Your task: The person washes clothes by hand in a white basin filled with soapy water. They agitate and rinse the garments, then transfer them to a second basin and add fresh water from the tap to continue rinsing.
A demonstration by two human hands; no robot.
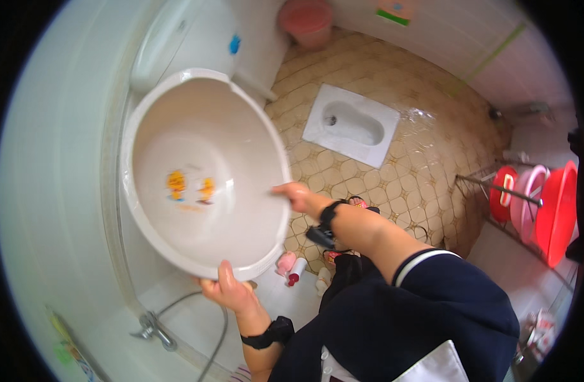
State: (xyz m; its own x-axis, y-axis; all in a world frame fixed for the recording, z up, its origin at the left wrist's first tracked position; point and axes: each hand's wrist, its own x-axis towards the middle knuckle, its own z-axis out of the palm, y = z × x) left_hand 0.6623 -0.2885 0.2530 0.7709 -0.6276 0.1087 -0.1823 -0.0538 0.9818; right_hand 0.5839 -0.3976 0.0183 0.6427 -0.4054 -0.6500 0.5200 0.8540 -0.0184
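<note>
A large white plastic basin (153,243) is held up, tilted, with its inside facing me and cartoon pictures printed on its bottom. My left hand (227,289) grips the rim nearest my body, thumb over the edge and fingers underneath. On the right side of the rim my right hand (294,195) takes hold, its thumb over the edge; its other fingers are mostly hidden. Both wrists wear black straps. Below the basin, a chrome wall faucet (153,330) has a grey hose (221,334) running from it.
A squat toilet (351,125) is set in the tiled floor (368,181). Bottles (297,271) lie near my feet. Red and pink basins (554,215) hang in a metal rack (497,188) at the right. A pink bucket (306,21) stands at the top.
</note>
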